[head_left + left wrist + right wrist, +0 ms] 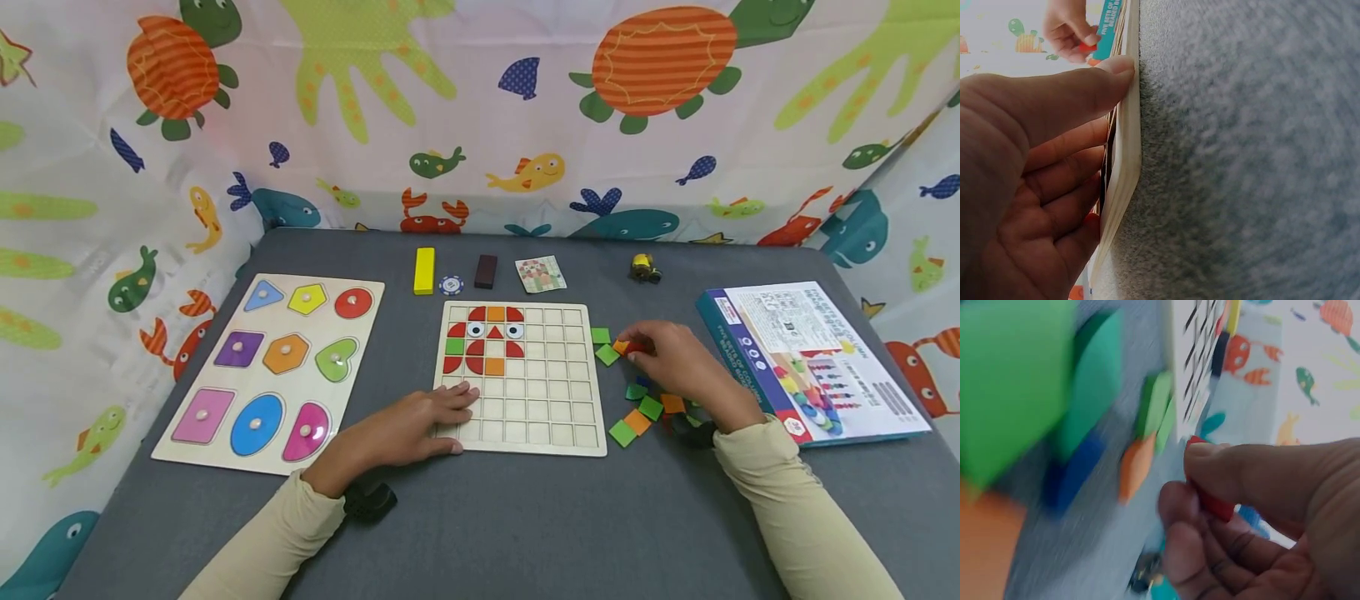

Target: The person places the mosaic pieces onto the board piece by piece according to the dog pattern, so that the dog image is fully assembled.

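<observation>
One left hand (401,427), fingers loosely extended and gripping nothing, rests on the near-left part of a gridded board (561,390). Right of the board, the right hand (678,362) pinches a red piece (1219,507) between thumb and fingertips, close to loose tiles (651,407) on the table (487,525). Holding the piece by its edges, with the left hand steadying the board, would likely help it lie flat.

Bright, even light fills the head view. A green tile (1013,381) blurs at upper left in the right wrist view, the table (1260,156) in the left.
</observation>
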Action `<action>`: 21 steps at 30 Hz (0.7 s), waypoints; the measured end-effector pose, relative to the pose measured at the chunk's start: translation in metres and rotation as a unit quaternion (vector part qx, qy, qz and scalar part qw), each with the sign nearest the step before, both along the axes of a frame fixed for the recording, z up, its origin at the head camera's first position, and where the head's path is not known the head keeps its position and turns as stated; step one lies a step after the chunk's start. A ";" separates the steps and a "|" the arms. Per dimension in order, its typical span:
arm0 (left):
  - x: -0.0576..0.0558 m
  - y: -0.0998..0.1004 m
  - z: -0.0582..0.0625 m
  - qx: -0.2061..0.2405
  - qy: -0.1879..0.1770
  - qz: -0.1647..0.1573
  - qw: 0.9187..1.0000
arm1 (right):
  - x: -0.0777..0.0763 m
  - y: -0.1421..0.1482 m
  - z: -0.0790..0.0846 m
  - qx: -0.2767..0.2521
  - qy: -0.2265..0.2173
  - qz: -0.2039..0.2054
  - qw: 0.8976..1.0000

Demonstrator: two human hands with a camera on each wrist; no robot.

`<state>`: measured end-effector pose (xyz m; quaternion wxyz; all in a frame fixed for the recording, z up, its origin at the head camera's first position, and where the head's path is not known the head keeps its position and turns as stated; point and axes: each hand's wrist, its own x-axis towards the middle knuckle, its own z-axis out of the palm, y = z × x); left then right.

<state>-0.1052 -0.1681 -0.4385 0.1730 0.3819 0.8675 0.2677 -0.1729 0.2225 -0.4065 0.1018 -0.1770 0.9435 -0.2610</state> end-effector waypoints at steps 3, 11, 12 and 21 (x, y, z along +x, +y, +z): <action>0.000 0.000 0.001 -0.001 -0.002 0.001 1.000 | -0.002 -0.018 -0.001 -0.017 0.005 0.025 1.000; 0.001 -0.001 0.002 -0.003 -0.007 0.002 1.000 | -0.006 -0.071 -0.002 -0.049 0.002 0.093 0.994; 0.001 -0.001 0.002 -0.004 -0.008 0.002 1.000 | -0.006 -0.077 -0.002 -0.053 0.003 0.101 0.993; -0.001 -0.001 0.001 -0.007 -0.010 0.004 1.000 | -0.012 -0.122 -0.013 -0.082 -0.044 0.115 0.989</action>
